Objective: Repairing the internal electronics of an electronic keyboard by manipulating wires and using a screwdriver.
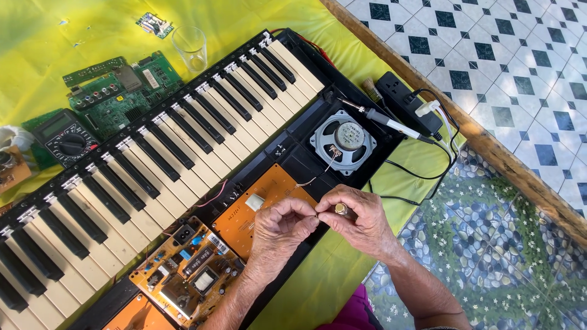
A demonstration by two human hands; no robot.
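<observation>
— Well, where do the hands sit?

— Low in the middle of the view, over the front edge of the opened keyboard [183, 140]; the left hand [278, 229] and the right hand [361, 220] are drawn together, fingertips almost touching.

— And how do the fingers stand?

— Narrow on both; the left hand's thumb and forefinger are pinched on the end of a thin wire [323, 172]; the right hand is curled around a small brass-coloured cylinder [340, 209], of which only the end shows between the fingers; what kind of part it is I cannot tell.

— Where does that wire run?

— Up from the fingertips to the round grey speaker [343, 142], which sits in the black casing just right of the keys; the wire hangs loosely over an orange circuit board [257, 211].

— What lies about them?

— A second orange board [189, 278], crowded with components, lies lower left of the left wrist; a soldering iron [382, 119] rests across the casing corner beside the speaker, its cord trailing to a black power strip [406, 101]; a small brush [370, 89] lies just beside that strip.

— And farther off?

— Beyond the keys, on the yellow cloth [244, 18], lie a green circuit board [119, 91], a multimeter [66, 139] and an empty drinking glass [190, 47], all well apart from the hands; a wooden rail [489, 143] edges the table, with patterned floor tiles [520, 49] past it.
</observation>
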